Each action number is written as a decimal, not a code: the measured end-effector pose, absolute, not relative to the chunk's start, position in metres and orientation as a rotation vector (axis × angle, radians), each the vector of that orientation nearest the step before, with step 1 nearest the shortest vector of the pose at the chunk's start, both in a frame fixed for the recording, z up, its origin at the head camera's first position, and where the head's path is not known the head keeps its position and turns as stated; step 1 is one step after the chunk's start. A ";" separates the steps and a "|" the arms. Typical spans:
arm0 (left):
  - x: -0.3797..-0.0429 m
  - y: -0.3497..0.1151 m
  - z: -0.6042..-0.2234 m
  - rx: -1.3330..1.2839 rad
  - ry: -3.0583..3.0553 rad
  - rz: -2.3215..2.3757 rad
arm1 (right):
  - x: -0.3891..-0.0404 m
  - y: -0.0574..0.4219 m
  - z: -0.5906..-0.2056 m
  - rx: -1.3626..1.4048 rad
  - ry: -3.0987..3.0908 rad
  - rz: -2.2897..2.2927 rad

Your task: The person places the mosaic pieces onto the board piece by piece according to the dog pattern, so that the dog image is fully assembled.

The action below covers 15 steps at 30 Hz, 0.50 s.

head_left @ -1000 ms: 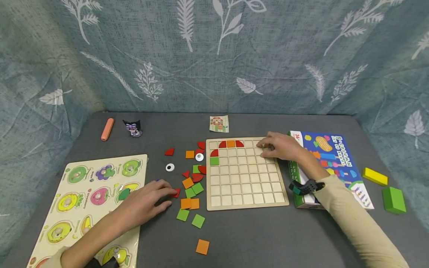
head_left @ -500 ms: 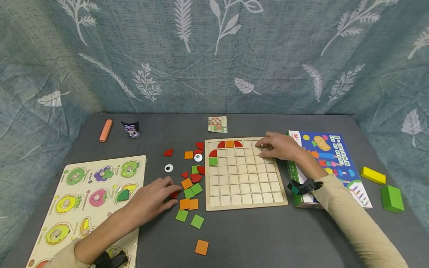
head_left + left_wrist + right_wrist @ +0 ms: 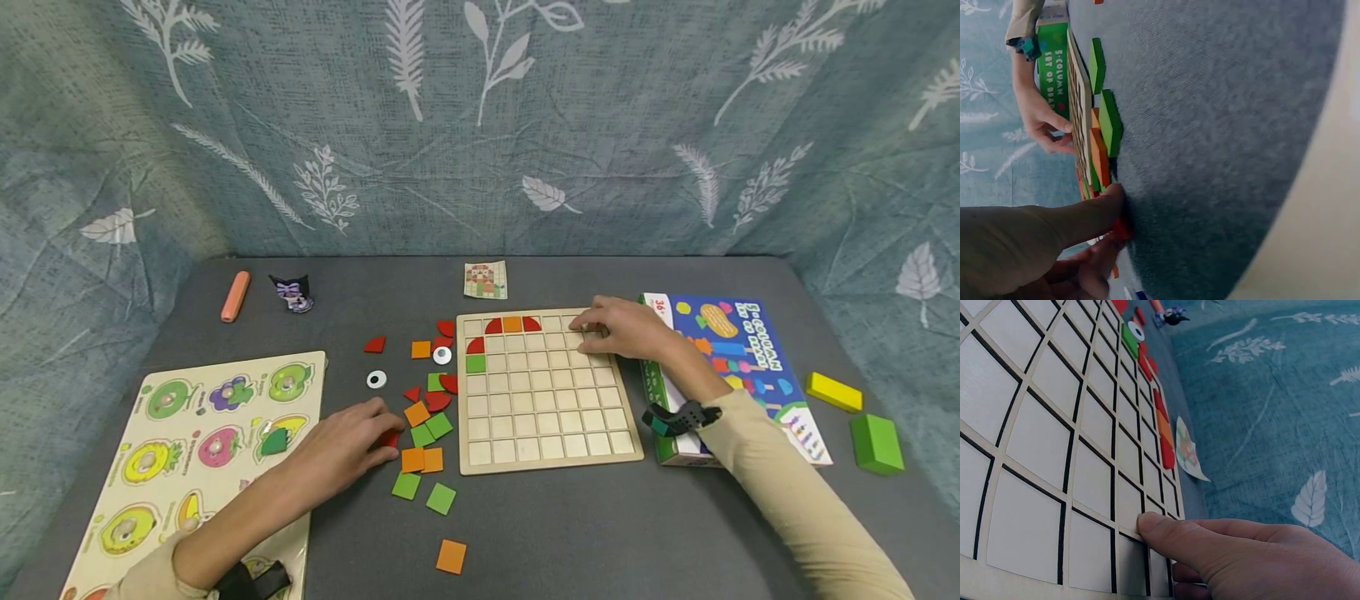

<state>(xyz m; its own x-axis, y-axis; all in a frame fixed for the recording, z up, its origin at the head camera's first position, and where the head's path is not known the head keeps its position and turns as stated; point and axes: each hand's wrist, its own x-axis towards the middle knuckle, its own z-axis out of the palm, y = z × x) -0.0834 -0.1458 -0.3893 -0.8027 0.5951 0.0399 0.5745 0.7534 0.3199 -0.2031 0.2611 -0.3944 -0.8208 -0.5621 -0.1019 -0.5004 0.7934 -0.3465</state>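
My left hand (image 3: 341,442) is low over the table left of the wooden grid board (image 3: 529,405). Between its thumb and forefinger it pinches a red tile (image 3: 1124,227), mostly covered by the fingers. Loose orange tiles (image 3: 412,460), green tiles (image 3: 406,486) and red quarter-round tiles (image 3: 438,402) lie beside that hand. On the board's top row sit an orange square (image 3: 512,324) and two red quarter-rounds; another red one and a green square (image 3: 476,363) fill cells at its left side. My right hand (image 3: 626,325) rests on the board's far right corner, thumb tip touching the grid.
A fruit puzzle board (image 3: 232,396) lies under my left forearm. Under my right forearm is a blue and green box (image 3: 731,358). A small pattern card (image 3: 486,280) lies behind the grid. Yellow (image 3: 834,392) and green blocks (image 3: 877,445) stand far right; a small figurine (image 3: 292,293) stands back left.
My left hand has moved slightly right, with its fingers closing over the red tile. My right hand stays at the board's corner.
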 end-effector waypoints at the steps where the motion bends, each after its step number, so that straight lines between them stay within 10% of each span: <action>1: -0.083 -0.146 -0.390 0.967 2.884 0.506 | -0.203 0.261 -0.394 -0.836 2.784 -0.453; 15: -0.095 -0.135 -0.382 0.948 2.880 0.810 | -0.203 0.261 -0.393 -0.827 2.784 -0.448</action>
<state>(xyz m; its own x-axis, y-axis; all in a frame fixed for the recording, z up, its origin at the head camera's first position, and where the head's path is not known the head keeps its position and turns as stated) -0.0947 -0.1354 -0.3817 -0.8175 0.5552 0.1529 0.5535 0.6842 0.4750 -0.2026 0.2610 -0.3929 -0.8226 -0.5586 -0.1060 -0.4971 0.7971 -0.3427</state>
